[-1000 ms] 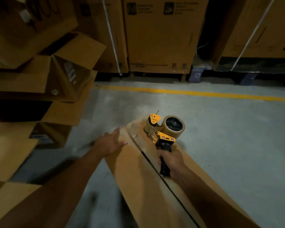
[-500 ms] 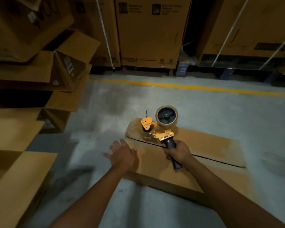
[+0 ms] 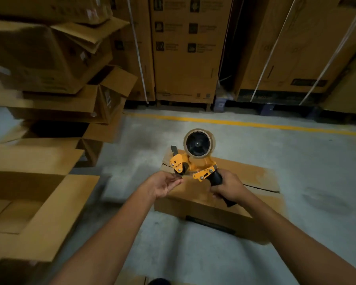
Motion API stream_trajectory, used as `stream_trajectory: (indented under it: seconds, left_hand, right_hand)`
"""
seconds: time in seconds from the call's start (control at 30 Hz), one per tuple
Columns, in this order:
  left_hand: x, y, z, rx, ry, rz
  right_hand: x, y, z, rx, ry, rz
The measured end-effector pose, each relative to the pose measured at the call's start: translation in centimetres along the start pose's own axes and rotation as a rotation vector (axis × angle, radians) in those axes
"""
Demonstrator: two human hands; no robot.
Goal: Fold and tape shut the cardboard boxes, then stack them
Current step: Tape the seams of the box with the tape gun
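A flat cardboard box lies on the concrete floor in front of me, its top flaps folded in with an open seam between them. Above it I hold an orange tape dispenser carrying a brown tape roll. My right hand is closed around its black handle. My left hand pinches at the tape end just under the dispenser's front roller, over the box's left end.
Open and flattened cardboard boxes pile up on the left, some stacked high. Tall strapped cartons on pallets line the back behind a yellow floor line. Bare concrete floor spreads to the right.
The box now lies crosswise in front of me. My left hand left the box flap and rose to the dispenser's tape end. The dispenser lifted off the box.
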State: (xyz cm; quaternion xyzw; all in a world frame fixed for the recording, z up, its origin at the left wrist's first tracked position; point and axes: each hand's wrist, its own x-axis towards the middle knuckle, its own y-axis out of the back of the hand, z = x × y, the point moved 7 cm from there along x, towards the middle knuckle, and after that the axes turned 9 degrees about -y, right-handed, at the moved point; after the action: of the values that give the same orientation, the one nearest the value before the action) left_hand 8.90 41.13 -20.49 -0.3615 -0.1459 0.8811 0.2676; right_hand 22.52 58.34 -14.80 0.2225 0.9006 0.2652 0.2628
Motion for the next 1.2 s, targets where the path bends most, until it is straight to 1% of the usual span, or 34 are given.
stream_trajectory:
  seconds: [0.1,0.2,0.3,0.4,0.47,0.53,0.6,0.7,0.77,0.83,1.0,1.07,1.2]
  left_hand:
    - [-2.4,0.0,1.1,0.215,-0.081,-0.039]
    - [-3.8,0.1,2.8,0.387,-0.177,-0.034]
    - [-4.8,0.1,3.8,0.494,-0.233,-0.043]
    - [-4.2,0.2,4.9,0.585,-0.245,-0.062]
    - [-2.8,0.6,5.7,0.592,-0.223,-0.062]
    - [-0.8,1.3,6.0,0.507,-0.156,-0.061]
    - [1.6,2.2,6.2,0.406,-0.071,-0.056]
    - [4.8,3.4,6.7,0.355,0.041,-0.111]
    - [7.1,4.2,7.5,0.338,0.073,-0.138]
    - [9.6,4.9,8.2,0.377,0.052,-0.109]
    - [16.3,5.9,9.1,0.547,-0.084,0.006]
    - [18.1,6.4,9.1,0.587,-0.091,0.016]
    - [20.4,7.7,8.4,0.577,-0.077,0.029]
  right_hand:
    - [-2.5,0.4,-1.2,-0.048,0.075,0.012]
    - [-3.9,0.1,-2.0,-0.043,0.131,0.013]
    - [-4.1,-0.4,-2.4,0.012,0.149,0.002]
    - [-2.8,-0.9,-2.9,-0.020,0.149,-0.040]
    - [-1.1,-1.0,-3.2,-0.072,0.157,-0.064]
    - [0.8,-1.2,-3.9,-0.110,0.182,-0.080]
    - [2.9,-1.5,-4.7,-0.177,0.221,-0.057]
    - [6.3,-2.7,-5.7,-0.300,0.253,-0.026]
    - [9.0,-3.9,-5.7,-0.367,0.254,-0.066]
    - [11.3,-4.6,-5.3,-0.360,0.224,-0.113]
    - [16.7,-5.4,-4.9,-0.255,0.203,-0.082]
    - [18.4,-6.0,-4.2,-0.219,0.192,-0.104]
    - [20.7,-6.9,-2.2,-0.137,0.152,-0.161]
